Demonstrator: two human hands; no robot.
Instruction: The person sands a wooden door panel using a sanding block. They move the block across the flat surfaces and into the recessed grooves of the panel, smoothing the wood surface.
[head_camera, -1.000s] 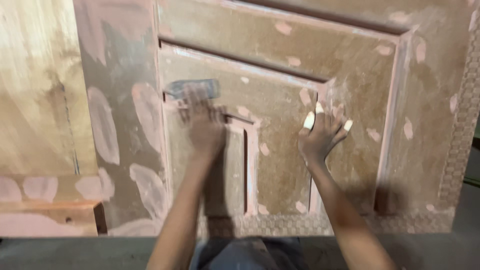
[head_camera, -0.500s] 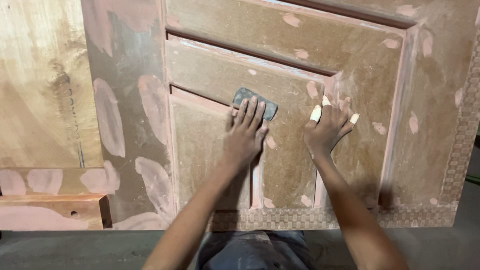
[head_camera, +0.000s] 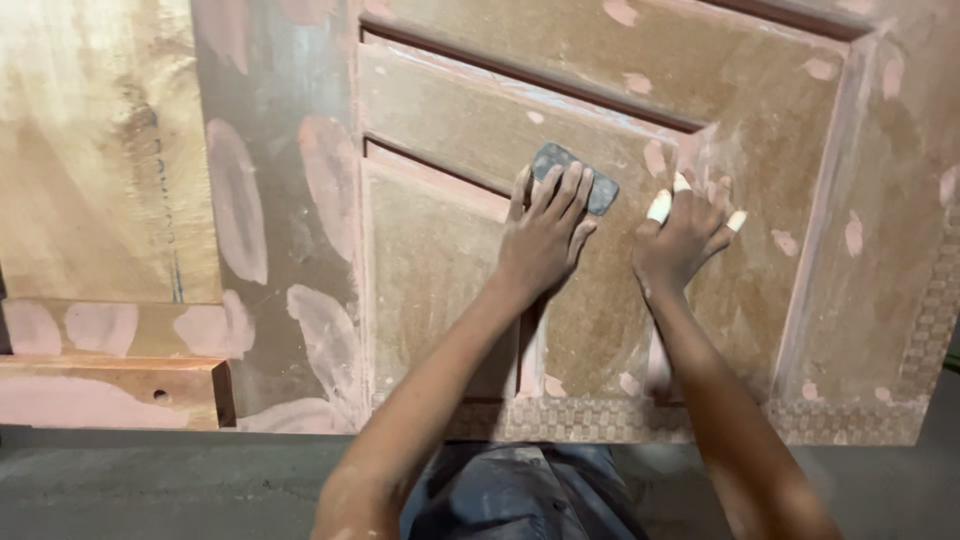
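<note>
The left hand presses flat on a dark grey sanding pad against the raised panel of a wooden door patched with pale pink filler. Just right of it, the right hand rests spread on the panel, fingertips wrapped in white tape. A lighter board lies at far left

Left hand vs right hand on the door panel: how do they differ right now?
The left hand presses a dark grey sanding pad flat under its fingers; the right hand holds nothing. The left hand's fingers lie close together, while the right hand's are spread. The right hand has white wraps on some fingertips; the left hand shows none. Both rest on the patched wooden door.
</note>
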